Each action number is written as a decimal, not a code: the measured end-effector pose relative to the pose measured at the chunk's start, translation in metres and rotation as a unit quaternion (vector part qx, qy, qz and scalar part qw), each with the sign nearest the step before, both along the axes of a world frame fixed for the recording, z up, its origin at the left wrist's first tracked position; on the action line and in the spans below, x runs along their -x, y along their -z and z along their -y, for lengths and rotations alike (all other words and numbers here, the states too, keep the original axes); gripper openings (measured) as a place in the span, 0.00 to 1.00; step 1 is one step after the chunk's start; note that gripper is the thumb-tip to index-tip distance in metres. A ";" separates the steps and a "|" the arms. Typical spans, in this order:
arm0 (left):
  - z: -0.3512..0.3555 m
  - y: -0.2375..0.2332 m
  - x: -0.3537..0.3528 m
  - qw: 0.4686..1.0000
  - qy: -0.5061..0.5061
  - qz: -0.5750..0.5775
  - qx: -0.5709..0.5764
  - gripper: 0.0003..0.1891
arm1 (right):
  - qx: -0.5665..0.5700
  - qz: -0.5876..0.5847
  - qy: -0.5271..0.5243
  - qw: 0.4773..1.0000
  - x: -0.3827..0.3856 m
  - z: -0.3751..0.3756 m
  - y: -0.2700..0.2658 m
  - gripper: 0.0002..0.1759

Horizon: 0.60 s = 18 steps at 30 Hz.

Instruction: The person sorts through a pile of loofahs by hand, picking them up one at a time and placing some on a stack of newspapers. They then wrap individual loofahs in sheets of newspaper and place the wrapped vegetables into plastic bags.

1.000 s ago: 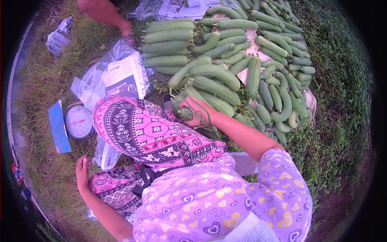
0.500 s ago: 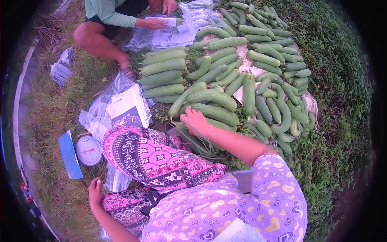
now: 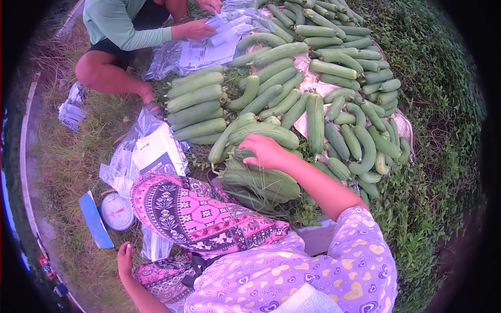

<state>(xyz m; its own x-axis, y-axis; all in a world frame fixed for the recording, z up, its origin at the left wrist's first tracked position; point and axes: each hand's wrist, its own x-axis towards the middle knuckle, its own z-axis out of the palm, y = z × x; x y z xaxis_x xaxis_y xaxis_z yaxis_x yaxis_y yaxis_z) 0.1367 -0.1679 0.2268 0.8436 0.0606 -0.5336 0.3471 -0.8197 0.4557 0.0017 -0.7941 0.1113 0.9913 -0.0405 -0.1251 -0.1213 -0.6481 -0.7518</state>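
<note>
Far left: a blue board (image 3: 95, 225) lies on the grass (image 3: 68, 156), with a dial scale (image 3: 117, 211) touching its right edge. Just below the scale I log the left hand (image 3: 125, 259), flat on the grass beside the patterned trouser leg. Its fingers are straight, so the grip is wide and holds nothing.

Above the scale: a clear plastic bag (image 3: 128, 156) with a printed sheet (image 3: 151, 151) in it. At the top, a second person's hand (image 3: 198, 29) is pressed on papers (image 3: 209, 49) in plastic.

Centre: a stacked row of gourds (image 3: 195, 96), lying side by side. The right hand (image 3: 266, 151) is palm down on a green gourd (image 3: 261, 180) at the near edge of the pile, close to the knee. The fingers curve over it. I cannot tell whether the grip is closed around it.

Right: the gourd heap (image 3: 355, 130) spreads over a pale cloth (image 3: 404, 128), with low green plants beyond.
</note>
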 end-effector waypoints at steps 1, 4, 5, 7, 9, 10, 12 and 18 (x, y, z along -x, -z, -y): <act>0.000 0.002 0.000 1.000 0.001 0.003 0.008 0.20 | 0.007 -0.001 0.023 1.000 0.003 0.010 -0.002 0.22; 0.017 -0.003 -0.008 1.000 0.018 -0.007 -0.004 0.21 | 0.047 -0.002 0.070 0.996 0.006 0.040 0.002 0.21; 0.025 -0.005 -0.009 0.999 0.026 -0.013 -0.013 0.21 | 0.048 0.008 0.078 0.996 0.007 0.047 0.005 0.21; 0.038 -0.006 -0.011 0.999 0.035 -0.006 -0.011 0.21 | 0.048 0.028 0.094 0.994 0.008 0.058 0.010 0.21; 0.050 -0.008 -0.011 0.999 0.038 -0.005 -0.012 0.20 | 0.028 0.009 0.100 0.995 0.010 0.066 0.009 0.20; 0.055 -0.011 -0.010 0.999 0.036 -0.008 -0.014 0.20 | 0.018 -0.001 0.104 0.994 0.010 0.071 0.008 0.20; 0.059 -0.013 -0.010 0.998 0.041 -0.011 -0.035 0.20 | 0.044 0.026 0.099 0.994 0.008 0.083 0.018 0.20; 0.017 -0.032 -0.009 0.993 0.040 -0.016 -0.107 0.17 | 0.182 0.034 0.246 0.951 -0.019 0.179 0.055 0.23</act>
<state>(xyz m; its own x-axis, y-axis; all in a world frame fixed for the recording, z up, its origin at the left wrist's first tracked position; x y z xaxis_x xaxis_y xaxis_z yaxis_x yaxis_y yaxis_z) 0.1455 -0.1852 0.2590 0.8335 0.1085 -0.5418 0.2873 -0.9226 0.2572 0.0205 -0.9732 0.0564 0.8464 -0.5303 0.0494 -0.4368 -0.7442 -0.5054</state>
